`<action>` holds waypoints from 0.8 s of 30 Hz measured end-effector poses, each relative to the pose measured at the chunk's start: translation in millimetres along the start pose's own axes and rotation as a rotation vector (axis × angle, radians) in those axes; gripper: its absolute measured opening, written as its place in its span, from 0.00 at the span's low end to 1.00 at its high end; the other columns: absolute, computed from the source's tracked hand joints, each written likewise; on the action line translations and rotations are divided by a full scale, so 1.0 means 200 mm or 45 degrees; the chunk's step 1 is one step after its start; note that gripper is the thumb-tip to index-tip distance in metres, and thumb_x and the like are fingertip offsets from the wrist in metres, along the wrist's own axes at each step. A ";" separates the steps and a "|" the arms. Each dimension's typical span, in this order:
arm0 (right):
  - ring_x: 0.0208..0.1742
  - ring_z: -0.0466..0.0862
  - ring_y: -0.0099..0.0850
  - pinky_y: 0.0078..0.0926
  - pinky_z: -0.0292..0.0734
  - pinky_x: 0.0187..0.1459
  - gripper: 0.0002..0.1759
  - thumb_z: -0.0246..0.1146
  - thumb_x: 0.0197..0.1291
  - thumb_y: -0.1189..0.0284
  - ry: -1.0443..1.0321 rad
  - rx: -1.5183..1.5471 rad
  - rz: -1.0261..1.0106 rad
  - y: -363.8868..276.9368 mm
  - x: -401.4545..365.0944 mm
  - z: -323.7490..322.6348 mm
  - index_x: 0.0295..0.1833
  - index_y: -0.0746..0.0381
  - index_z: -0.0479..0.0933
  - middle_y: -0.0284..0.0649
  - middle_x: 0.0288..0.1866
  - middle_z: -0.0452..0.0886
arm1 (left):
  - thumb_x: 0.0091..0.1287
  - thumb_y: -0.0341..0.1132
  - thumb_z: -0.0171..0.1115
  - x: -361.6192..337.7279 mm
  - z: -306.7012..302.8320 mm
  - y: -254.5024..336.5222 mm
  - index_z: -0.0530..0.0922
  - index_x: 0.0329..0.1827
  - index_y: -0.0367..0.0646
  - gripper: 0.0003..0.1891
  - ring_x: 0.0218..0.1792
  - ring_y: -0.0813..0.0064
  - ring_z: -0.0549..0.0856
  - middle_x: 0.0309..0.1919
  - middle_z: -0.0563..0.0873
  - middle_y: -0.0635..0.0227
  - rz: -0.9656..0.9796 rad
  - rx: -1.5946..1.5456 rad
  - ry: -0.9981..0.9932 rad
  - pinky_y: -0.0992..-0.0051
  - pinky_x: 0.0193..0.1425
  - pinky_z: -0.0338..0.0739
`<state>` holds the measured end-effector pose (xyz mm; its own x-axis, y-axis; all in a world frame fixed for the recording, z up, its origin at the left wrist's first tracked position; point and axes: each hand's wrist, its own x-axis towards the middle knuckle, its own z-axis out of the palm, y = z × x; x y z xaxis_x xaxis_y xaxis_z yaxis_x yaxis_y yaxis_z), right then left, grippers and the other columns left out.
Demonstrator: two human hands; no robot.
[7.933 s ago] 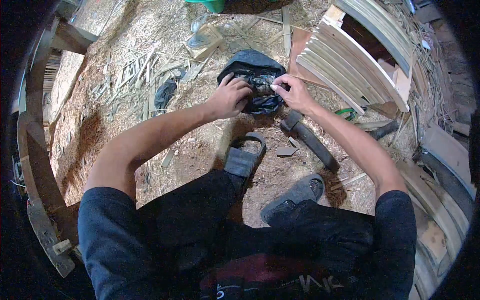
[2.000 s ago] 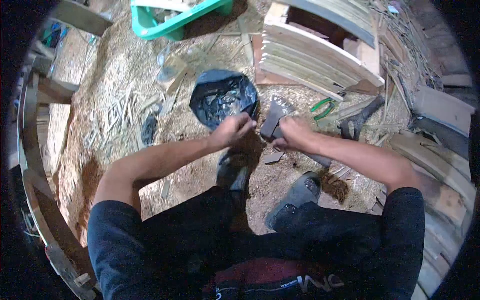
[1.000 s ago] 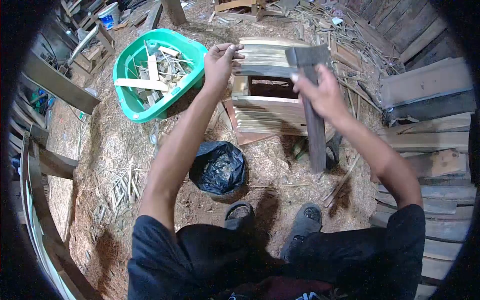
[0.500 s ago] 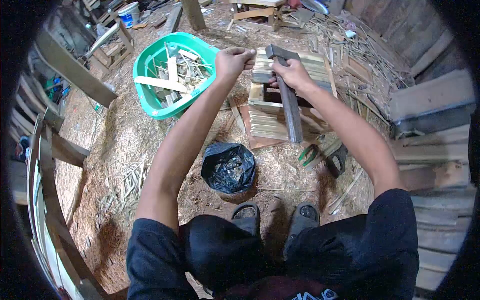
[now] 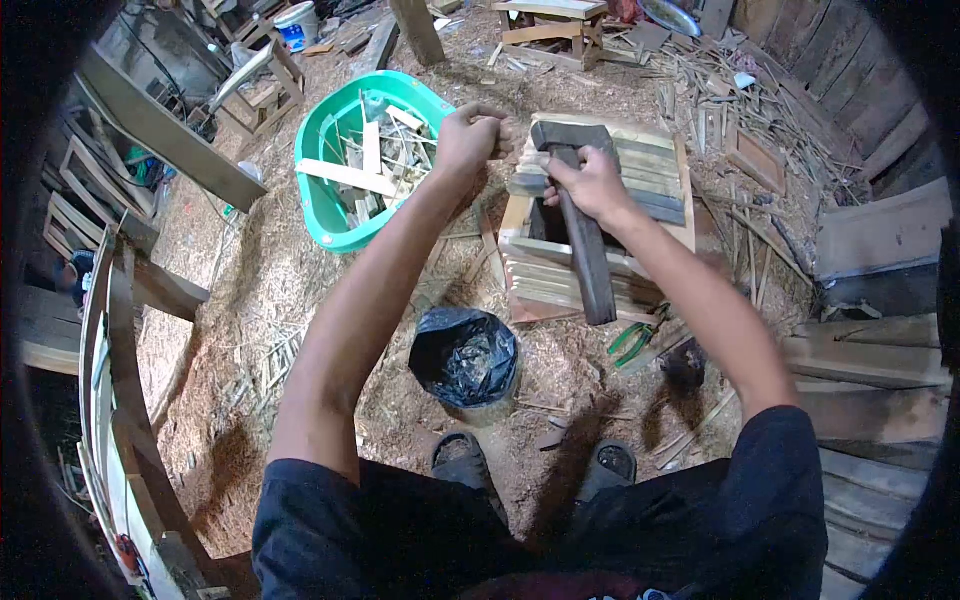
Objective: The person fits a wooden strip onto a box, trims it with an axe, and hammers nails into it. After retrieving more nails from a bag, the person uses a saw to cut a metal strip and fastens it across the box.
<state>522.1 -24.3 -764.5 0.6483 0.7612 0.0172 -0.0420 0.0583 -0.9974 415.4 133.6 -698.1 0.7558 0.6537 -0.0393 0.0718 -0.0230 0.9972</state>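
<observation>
Right grip (image 5: 592, 185) wrapped around dark hammer-like tool (image 5: 585, 245), broad head (image 5: 574, 135), thick handle (image 5: 594, 282), left grip (image 5: 473, 140) unclear

Wood shavings (image 5: 255, 285) cover the floor (image 5: 395, 415) around me
Ahead I see a wooden post (image 5: 417, 32) and a low wooden frame (image 5: 550, 34); a plank wall (image 5: 825, 65) rises to my right, and the floor is brightest on my left.

No legible words, white print (image 5: 652, 595) on dark shirt (image 5: 310, 530) cut off, blue label (image 5: 292, 38) on white bucket (image 5: 297, 16) too small
</observation>
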 end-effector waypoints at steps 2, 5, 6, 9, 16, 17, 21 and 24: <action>0.28 0.86 0.31 0.27 0.84 0.26 0.24 0.70 0.63 0.65 0.011 -0.012 0.001 -0.02 -0.03 0.00 0.45 0.73 0.67 0.48 0.35 0.83 | 0.70 0.24 0.53 0.02 0.00 0.00 0.78 0.54 0.31 0.13 0.38 0.66 0.89 0.37 0.86 0.57 0.026 -0.028 -0.030 0.71 0.43 0.86; 0.27 0.86 0.29 0.27 0.84 0.26 0.22 0.69 0.63 0.67 0.036 -0.048 0.013 -0.06 -0.05 0.02 0.46 0.72 0.67 0.45 0.35 0.83 | 0.71 0.24 0.54 0.04 -0.01 -0.05 0.76 0.56 0.26 0.14 0.42 0.63 0.89 0.43 0.85 0.53 -0.033 -0.177 -0.091 0.69 0.51 0.86; 0.27 0.85 0.29 0.27 0.83 0.26 0.21 0.69 0.63 0.67 0.035 -0.056 0.015 -0.05 -0.05 0.02 0.46 0.72 0.68 0.45 0.35 0.83 | 0.70 0.23 0.54 0.02 -0.01 -0.06 0.75 0.57 0.25 0.14 0.44 0.63 0.88 0.44 0.85 0.52 -0.025 -0.234 -0.107 0.69 0.52 0.86; 0.26 0.85 0.30 0.28 0.83 0.26 0.20 0.69 0.63 0.69 0.042 -0.064 0.030 -0.04 -0.05 0.01 0.46 0.72 0.68 0.45 0.34 0.83 | 0.70 0.22 0.56 -0.07 -0.02 -0.10 0.73 0.59 0.22 0.17 0.49 0.62 0.87 0.47 0.85 0.49 -0.037 -0.349 -0.198 0.70 0.57 0.84; 0.27 0.84 0.31 0.27 0.83 0.26 0.18 0.68 0.64 0.71 0.064 -0.010 0.053 -0.04 -0.04 0.03 0.45 0.72 0.69 0.46 0.32 0.81 | 0.71 0.34 0.64 -0.19 -0.10 -0.18 0.80 0.57 0.32 0.17 0.47 0.78 0.85 0.45 0.88 0.62 -0.117 0.004 -0.386 0.79 0.47 0.79; 0.27 0.84 0.31 0.27 0.82 0.26 0.17 0.68 0.64 0.71 0.065 0.005 0.056 -0.05 -0.04 0.03 0.45 0.72 0.69 0.45 0.32 0.81 | 0.70 0.35 0.66 -0.18 -0.10 -0.22 0.85 0.53 0.37 0.13 0.42 0.82 0.84 0.42 0.89 0.67 -0.045 0.104 -0.358 0.80 0.45 0.77; 0.27 0.84 0.30 0.26 0.82 0.26 0.17 0.68 0.64 0.71 0.072 -0.031 0.073 -0.07 -0.06 0.03 0.45 0.72 0.69 0.45 0.32 0.81 | 0.69 0.35 0.67 -0.13 -0.07 -0.33 0.87 0.50 0.38 0.12 0.42 0.79 0.84 0.45 0.89 0.66 0.351 0.297 -0.401 0.78 0.48 0.78; 0.27 0.84 0.29 0.25 0.82 0.26 0.18 0.68 0.65 0.69 0.109 -0.072 0.071 -0.06 -0.06 0.03 0.44 0.70 0.69 0.43 0.32 0.81 | 0.69 0.34 0.67 -0.11 -0.06 -0.39 0.86 0.51 0.39 0.12 0.44 0.81 0.84 0.43 0.89 0.68 0.318 0.159 -0.368 0.77 0.50 0.78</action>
<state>510.7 -29.5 -752.6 0.7086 0.7044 -0.0422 -0.0385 -0.0212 -0.9990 385.8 130.2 -773.5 0.9108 0.3769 0.1687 -0.0720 -0.2573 0.9636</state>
